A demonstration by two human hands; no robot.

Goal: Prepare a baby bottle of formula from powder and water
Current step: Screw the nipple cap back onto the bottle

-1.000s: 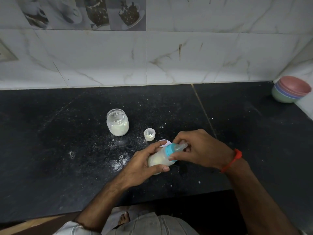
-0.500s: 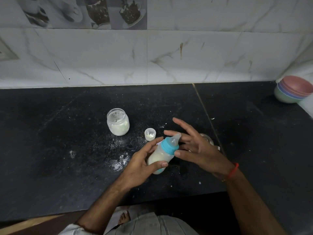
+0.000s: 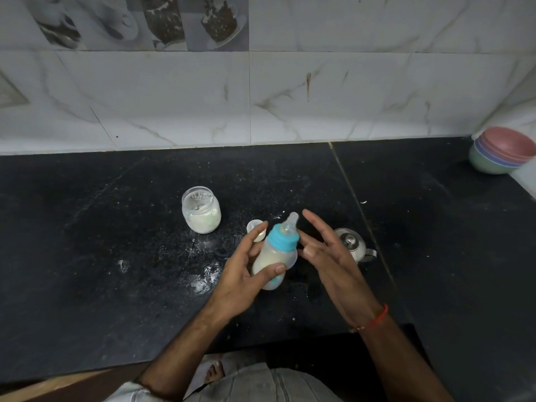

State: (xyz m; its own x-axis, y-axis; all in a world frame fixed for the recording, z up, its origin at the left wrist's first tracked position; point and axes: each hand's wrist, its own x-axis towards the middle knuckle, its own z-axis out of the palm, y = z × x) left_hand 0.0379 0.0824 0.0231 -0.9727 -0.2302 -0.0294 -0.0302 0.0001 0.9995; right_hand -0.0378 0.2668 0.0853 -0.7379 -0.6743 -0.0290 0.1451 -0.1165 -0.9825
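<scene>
A baby bottle (image 3: 278,256) with a blue collar, a clear teat and milky liquid inside is held nearly upright above the black counter (image 3: 116,256). My left hand (image 3: 243,274) grips its body, thumb across the front. Just right of the bottle is my right hand (image 3: 327,253), fingers spread, holding nothing. A glass jar (image 3: 201,209) of white powder stands open behind and to the left. A small clear cap (image 3: 255,226) sits behind my left fingers.
A small steel lidded pot (image 3: 352,245) stands behind my right hand. Spilled powder (image 3: 203,281) dusts the counter left of the bottle. Stacked coloured bowls (image 3: 501,153) sit at the far right by the marble-tiled wall (image 3: 261,97).
My right hand let go of the bottle's teat end and opened to the right. The left hand tipped the bottle from lying sideways to nearly upright.
</scene>
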